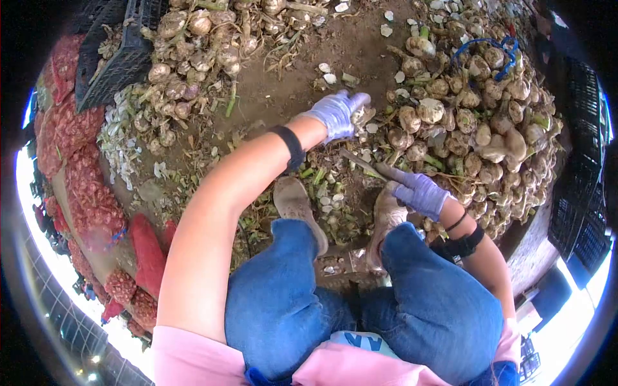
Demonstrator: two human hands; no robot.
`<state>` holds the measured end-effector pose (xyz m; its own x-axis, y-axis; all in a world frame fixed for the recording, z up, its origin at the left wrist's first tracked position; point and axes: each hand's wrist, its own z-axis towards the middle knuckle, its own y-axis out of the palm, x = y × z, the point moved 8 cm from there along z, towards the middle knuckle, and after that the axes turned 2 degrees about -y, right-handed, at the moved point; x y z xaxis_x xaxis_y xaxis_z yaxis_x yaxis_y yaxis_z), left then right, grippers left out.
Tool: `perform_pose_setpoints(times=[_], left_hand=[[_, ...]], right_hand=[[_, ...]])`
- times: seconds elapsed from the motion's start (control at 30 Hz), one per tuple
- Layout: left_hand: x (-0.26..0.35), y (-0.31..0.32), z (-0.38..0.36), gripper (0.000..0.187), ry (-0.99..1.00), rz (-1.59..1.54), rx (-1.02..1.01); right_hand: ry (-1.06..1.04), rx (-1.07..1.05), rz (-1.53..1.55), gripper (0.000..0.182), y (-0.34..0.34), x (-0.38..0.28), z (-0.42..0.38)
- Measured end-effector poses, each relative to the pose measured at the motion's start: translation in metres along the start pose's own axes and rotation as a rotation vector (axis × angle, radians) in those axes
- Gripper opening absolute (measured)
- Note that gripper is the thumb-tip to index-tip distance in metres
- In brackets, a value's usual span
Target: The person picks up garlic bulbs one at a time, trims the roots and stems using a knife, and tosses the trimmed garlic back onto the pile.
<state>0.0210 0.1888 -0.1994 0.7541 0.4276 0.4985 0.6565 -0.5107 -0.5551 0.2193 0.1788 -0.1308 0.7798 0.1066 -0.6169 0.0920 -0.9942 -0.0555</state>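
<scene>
My left hand (337,116), in a pale purple glove, is closed around a garlic bulb (364,118) above the bare soil between the heaps. Part of the bulb is hidden by the fingers. In my right hand (420,195), gloved alike, is a pair of shears (362,163). Their dull blades point up and left, below the left hand and apart from the bulb. The handles are mostly covered by my palm. Close by on the right lies a big heap of garlic bulbs (473,119), several with cut stems.
Another garlic heap (193,58) with long stems lies upper left, beside a black crate (116,61). Filled red mesh bags (90,186) line the left side. More black crates (582,161) stand at right. Cut stems and peelings (331,193) litter the ground around my shoes.
</scene>
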Motion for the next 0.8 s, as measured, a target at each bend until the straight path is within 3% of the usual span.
perform_pose_setpoints(times=[0.07,0.13,0.2,0.23,0.3,0.4,0.43,0.5,0.6,0.67,0.7,0.8], left_hand=[[-0.017,-0.001,0.001,0.085,0.095,-0.662,0.031],[-0.038,-0.007,-0.019,0.092,0.061,-1.279,0.041],[-0.039,-0.033,-0.060,0.100,0.163,-1.440,0.143],[-0.039,-0.038,-0.079,0.102,0.211,-1.513,0.144],[-0.034,-0.048,-0.109,0.107,0.327,-1.659,0.142],[-0.009,-0.071,-0.146,0.114,0.249,-1.302,0.274],[-0.008,-0.068,-0.150,0.114,0.173,-0.925,0.315],[0.009,-0.046,-0.150,0.115,0.104,-1.803,-0.052],[0.027,-0.057,-0.167,0.117,0.192,-1.722,-0.014],[0.031,-0.072,-0.180,0.118,0.418,-1.092,0.335],[0.028,-0.063,-0.177,0.121,0.302,-1.037,0.279],[0.044,-0.092,-0.196,0.108,0.476,-0.550,0.587]], right_hand=[[-0.146,0.082,-0.025,0.058,-0.008,0.002,0.000],[-0.204,0.136,-0.035,0.058,-0.014,0.000,-0.009],[-0.189,0.176,-0.036,0.058,-0.026,-0.014,-0.022],[-0.394,0.314,-0.048,0.058,-0.031,-0.020,-0.023],[-0.548,0.451,-0.106,0.058,-0.040,-0.048,-0.035],[-0.723,0.502,-0.399,0.059,-0.040,-0.114,-0.054],[-0.752,0.484,-0.519,0.060,-0.036,-0.131,-0.055],[-0.857,0.490,-0.660,0.063,-0.026,-0.157,-0.054],[-0.948,0.451,-0.621,0.065,-0.014,-0.180,-0.053],[-0.973,0.437,-0.599,0.067,-0.011,-0.183,-0.053],[-0.972,0.437,-0.603,0.067,-0.009,-0.184,-0.054],[-0.973,0.438,-0.625,0.067,-0.007,-0.187,-0.055]])
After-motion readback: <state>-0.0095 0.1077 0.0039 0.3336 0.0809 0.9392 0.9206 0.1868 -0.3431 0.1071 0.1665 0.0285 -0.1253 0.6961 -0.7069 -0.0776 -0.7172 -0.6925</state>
